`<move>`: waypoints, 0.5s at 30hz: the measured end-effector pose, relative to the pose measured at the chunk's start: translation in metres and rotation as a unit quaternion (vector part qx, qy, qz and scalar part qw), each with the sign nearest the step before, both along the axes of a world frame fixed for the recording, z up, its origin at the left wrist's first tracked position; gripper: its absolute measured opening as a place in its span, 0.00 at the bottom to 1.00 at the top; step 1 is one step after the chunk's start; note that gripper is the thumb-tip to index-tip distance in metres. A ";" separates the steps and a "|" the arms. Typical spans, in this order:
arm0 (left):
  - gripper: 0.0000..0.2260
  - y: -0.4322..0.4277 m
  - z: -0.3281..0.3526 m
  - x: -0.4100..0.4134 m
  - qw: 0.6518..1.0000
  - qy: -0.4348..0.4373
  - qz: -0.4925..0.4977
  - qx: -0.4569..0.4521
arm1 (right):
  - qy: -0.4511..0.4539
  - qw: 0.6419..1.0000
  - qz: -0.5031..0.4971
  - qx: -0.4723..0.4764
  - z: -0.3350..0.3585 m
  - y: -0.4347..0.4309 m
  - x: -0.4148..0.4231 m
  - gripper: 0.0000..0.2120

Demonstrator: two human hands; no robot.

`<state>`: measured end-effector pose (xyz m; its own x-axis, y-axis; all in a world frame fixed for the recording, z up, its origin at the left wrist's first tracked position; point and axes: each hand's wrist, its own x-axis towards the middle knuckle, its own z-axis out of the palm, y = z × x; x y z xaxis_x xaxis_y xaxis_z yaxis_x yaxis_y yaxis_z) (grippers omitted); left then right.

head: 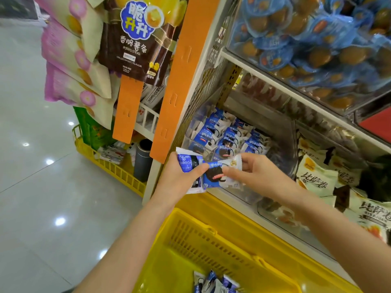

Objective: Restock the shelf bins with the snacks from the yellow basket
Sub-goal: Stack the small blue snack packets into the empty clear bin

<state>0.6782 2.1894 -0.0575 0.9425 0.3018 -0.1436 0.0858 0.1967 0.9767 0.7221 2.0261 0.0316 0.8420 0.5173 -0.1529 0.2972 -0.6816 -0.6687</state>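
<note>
Midway through, by the look of it. The left hand [179,178] is curled round a small bunch of blue-and-white snack packets [187,162], thumb pressed across them. The right hand [256,172] pinches the front packet [213,176] of that bunch by its crimped end, seemingly peeling it off to place it. Both hands hover just in front of the shelf edge, above the basket.

At twelve o'clock from the hands sits the clear bin [284,149]. Its left half already carries rows of the same stocked packets [228,136], standing roughly on edge. Its right half shows bare bottom, so there is room for more.

At six o'clock is the yellow basket [211,235]. Only a few leftover packets [213,282] show at its near end, and most of its floor in view is bare.

So the bulk of this snack seems shelved. What is left is the handful in the hands and the last few in the basket; anything beyond the picture's lower edge cannot be told.

At three o'clock a neighbouring bin holds cream-coloured packets [317,178]. At one o'clock, on the shelf above, lie blue-wrapped snacks [306,39]. At ten o'clock hangs a brown potato-stick bag [131,45].
</note>
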 end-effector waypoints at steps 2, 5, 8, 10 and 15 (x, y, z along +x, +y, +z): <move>0.16 0.001 0.000 0.002 0.999 0.006 0.021 -0.028 | -0.001 0.998 -0.034 0.046 0.010 0.000 0.012 0.05; 0.19 0.008 0.002 0.005 0.996 0.016 0.059 -0.064 | -0.083 0.980 -0.143 0.107 0.019 0.004 0.033 0.07; 0.18 0.015 0.004 0.007 0.990 0.033 0.086 -0.105 | -0.164 0.977 -0.132 0.021 0.010 0.017 0.047 0.13; 0.19 0.018 0.004 0.008 0.985 0.036 0.099 -0.135 | -0.169 0.981 -0.094 -0.033 0.000 0.030 0.053 0.13; 0.20 0.021 0.004 0.008 0.984 0.034 0.098 -0.146 | -0.073 0.993 -0.023 -0.091 -0.023 0.053 0.064 0.09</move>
<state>0.6862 2.2104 -0.0535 0.8558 0.4136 -0.3108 0.0808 0.4865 0.8700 0.7863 2.0790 0.0082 0.8845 0.4521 -0.1152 0.3467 -0.8022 -0.4861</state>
